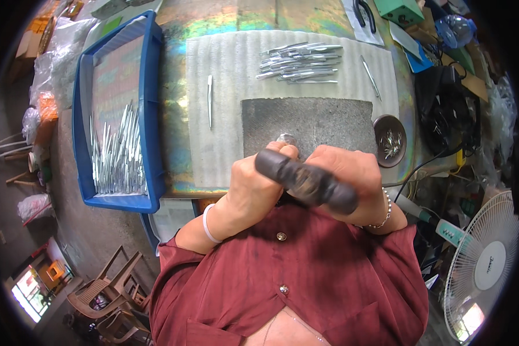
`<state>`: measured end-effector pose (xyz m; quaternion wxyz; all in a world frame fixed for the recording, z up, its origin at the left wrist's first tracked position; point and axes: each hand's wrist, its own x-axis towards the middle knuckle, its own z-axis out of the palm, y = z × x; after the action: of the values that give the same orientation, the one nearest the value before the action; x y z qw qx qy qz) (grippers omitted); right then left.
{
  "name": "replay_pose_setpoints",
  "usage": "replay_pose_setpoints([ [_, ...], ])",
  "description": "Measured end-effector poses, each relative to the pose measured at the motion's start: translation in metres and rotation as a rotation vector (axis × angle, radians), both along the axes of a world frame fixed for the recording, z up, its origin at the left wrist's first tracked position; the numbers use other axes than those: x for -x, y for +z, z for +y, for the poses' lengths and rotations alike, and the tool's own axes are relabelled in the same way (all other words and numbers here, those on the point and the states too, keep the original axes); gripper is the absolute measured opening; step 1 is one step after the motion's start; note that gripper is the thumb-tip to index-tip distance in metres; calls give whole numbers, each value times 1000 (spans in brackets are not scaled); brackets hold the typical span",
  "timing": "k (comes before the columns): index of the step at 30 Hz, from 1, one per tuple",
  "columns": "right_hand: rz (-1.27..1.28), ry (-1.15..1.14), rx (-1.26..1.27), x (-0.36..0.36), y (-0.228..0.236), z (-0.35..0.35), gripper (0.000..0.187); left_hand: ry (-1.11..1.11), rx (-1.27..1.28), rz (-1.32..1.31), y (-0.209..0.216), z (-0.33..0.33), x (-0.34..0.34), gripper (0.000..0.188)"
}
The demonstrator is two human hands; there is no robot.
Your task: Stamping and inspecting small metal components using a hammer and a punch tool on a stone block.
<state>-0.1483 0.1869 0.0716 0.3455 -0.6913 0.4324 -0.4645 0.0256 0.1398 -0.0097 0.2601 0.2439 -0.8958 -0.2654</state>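
Observation:
My right hand (349, 167) is closed round a hammer, whose dark, worn head (303, 181) is raised in front of my fingers; its handle is mostly hidden. Beside it, my left hand (254, 179) is closed at the near edge of a dark grey slab (311, 118). A shiny silvery piece (286, 138) shows at my left fingertips, too covered to name. Beyond the slab lies a pile of slim silver metal pieces (300, 62) on a white foam sheet (225, 63). One single slim piece (210, 102) lies left of the slab, another (371, 77) at the right.
A blue tray (155, 115) at the left holds many slim silver pieces (121, 158). Right of the slab stands a round brown dish (380, 124) with small metal bits. A white fan (484, 265) is at the lower right, with a black cable (412, 176) near the table edge.

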Motion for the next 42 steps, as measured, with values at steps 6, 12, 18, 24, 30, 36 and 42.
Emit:
replay_pose_setpoints([
  [6, 155, 42, -171, -2, 24, 5, 24, 1, 26, 126, 4, -6, 3, 24],
  [12, 22, -24, -358, 23, 50, 37, 48, 25, -87, 112, 17, -9, -3, 22],
  [18, 399, -76, -156, 19, 69, 42, 51, 19, -104, 143, 14, -11, -2, 23],
  [24, 558, -40, 27, 13, 67, 33, 57, 14, -109, 146, 14, -12, -1, 21],
  [30, 609, -26, 19, 14, 60, 36, 62, 15, -112, 148, 15, -11, 1, 20],
  [36, 1082, 13, -376, 14, 104, 53, 45, 5, -94, 160, 13, -12, 2, 20],
  [42, 733, 17, -97, 13, 76, 36, 51, 51, -108, 127, 11, -11, -2, 23],
])
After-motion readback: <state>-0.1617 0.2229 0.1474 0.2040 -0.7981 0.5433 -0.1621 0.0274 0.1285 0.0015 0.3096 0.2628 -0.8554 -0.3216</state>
